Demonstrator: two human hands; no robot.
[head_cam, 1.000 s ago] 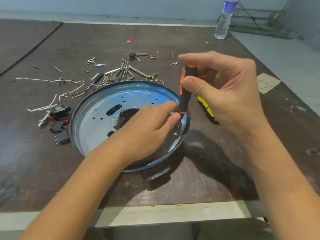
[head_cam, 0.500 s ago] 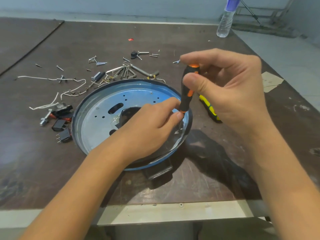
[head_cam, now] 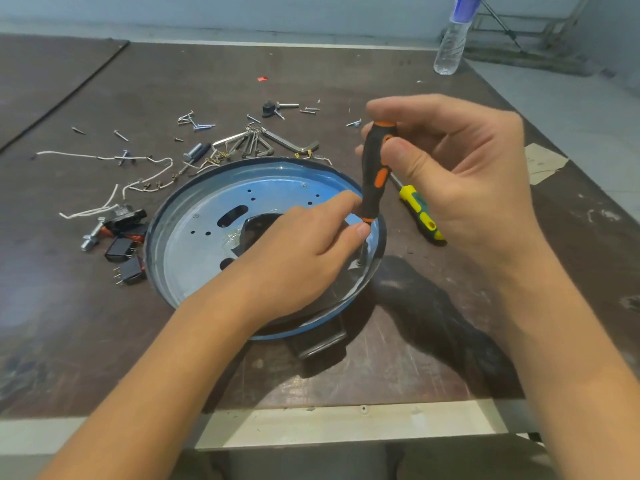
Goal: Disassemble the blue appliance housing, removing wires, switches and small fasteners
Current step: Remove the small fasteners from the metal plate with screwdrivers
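A round blue appliance housing [head_cam: 194,244] lies on the brown table, its inside facing up. My right hand [head_cam: 460,181] grips the top of a black and orange screwdriver [head_cam: 374,174] that stands upright, its tip on a screw near the housing's right rim. My left hand [head_cam: 301,251] rests inside the housing, and its thumb and forefinger pinch the screwdriver where handle meets shaft. Removed white wires [head_cam: 104,157], black switches [head_cam: 124,251] and loose screws [head_cam: 197,124] lie to the left and behind.
A yellow and green screwdriver [head_cam: 420,213] lies right of the housing. Hex keys [head_cam: 277,140] sit behind it. A plastic bottle [head_cam: 452,43] stands at the table's far right corner. A paper scrap [head_cam: 543,164] lies at the right edge. The table's front edge [head_cam: 311,424] is close.
Both hands stay on the screwdriver at the same screw. My right fingers have shifted slightly round the handle top.
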